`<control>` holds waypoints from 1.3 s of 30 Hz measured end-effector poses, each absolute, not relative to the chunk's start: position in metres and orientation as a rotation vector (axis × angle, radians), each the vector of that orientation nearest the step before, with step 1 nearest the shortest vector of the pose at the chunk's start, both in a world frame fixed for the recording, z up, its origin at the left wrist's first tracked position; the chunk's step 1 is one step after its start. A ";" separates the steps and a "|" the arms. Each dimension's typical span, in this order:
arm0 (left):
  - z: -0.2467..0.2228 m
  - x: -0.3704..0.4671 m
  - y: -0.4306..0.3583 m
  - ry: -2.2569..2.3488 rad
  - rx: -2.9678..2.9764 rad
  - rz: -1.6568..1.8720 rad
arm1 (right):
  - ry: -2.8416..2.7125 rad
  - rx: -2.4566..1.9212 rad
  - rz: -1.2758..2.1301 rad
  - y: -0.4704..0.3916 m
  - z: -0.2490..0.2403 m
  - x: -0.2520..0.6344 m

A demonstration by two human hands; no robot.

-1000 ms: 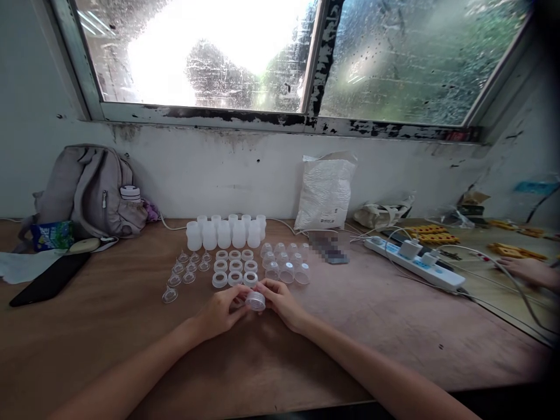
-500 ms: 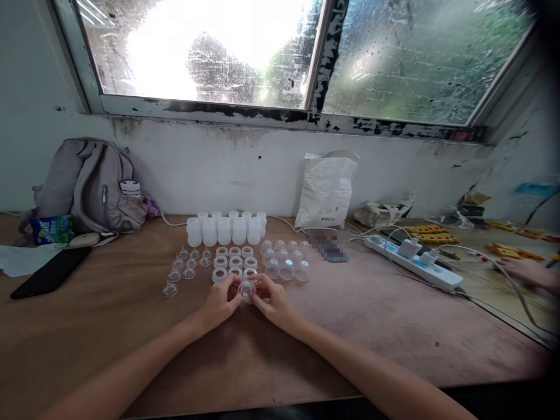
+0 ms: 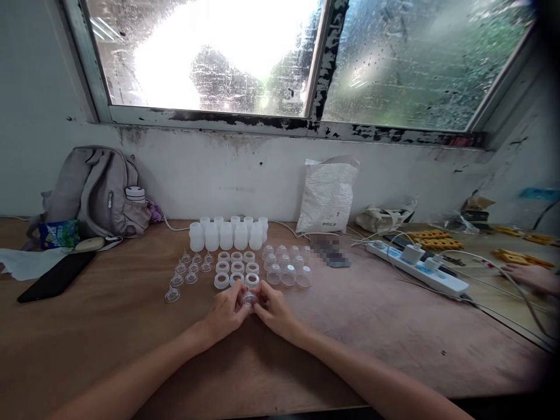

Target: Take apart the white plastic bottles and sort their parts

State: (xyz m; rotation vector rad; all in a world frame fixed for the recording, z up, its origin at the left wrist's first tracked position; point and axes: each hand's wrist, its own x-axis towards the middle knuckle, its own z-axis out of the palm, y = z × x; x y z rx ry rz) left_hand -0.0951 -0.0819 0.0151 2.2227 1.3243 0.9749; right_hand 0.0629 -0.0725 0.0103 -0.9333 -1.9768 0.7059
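Note:
Between both hands, close above the table, is a clear bottle nipple [image 3: 249, 300], largely covered by the fingers; whether a ring is around it I cannot make out. My left hand [image 3: 227, 304] pinches it from the left, and the fingers of my right hand [image 3: 273, 306] close on its other side. Just beyond the fingertips stand rows of white screw rings [image 3: 222, 280]. More clear nipples [image 3: 172, 294] lie to the left of these. On the right are translucent caps [image 3: 287, 275] in rows, and white baby bottles [image 3: 212, 238] stand behind.
A power strip [image 3: 415, 268] with plugs and cables lies to the right. Another person's hand [image 3: 531, 277] is at the far right near yellow parts [image 3: 522, 258]. Along the wall are a backpack [image 3: 98, 195] and a white plastic package [image 3: 328, 195]. A black phone-like slab [image 3: 56, 277] lies left.
The view has tilted up slightly, so everything sits a little lower in it. Both hands still hold the nipple, which now shows less between the fingers and appears tipped.

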 end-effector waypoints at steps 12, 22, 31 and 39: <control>0.017 -0.097 -0.082 1.162 2.113 1.032 | -2.021 -0.957 0.600 -0.073 0.016 0.065; 0.016 -0.095 -0.083 1.179 2.131 1.018 | -2.048 -0.930 0.583 -0.071 0.007 0.064; 0.019 -0.095 -0.083 1.131 2.113 1.043 | -2.036 -0.966 0.523 -0.073 0.013 0.065; 0.014 -0.098 -0.081 1.154 2.149 1.075 | -2.091 -0.899 0.521 -0.075 0.014 0.066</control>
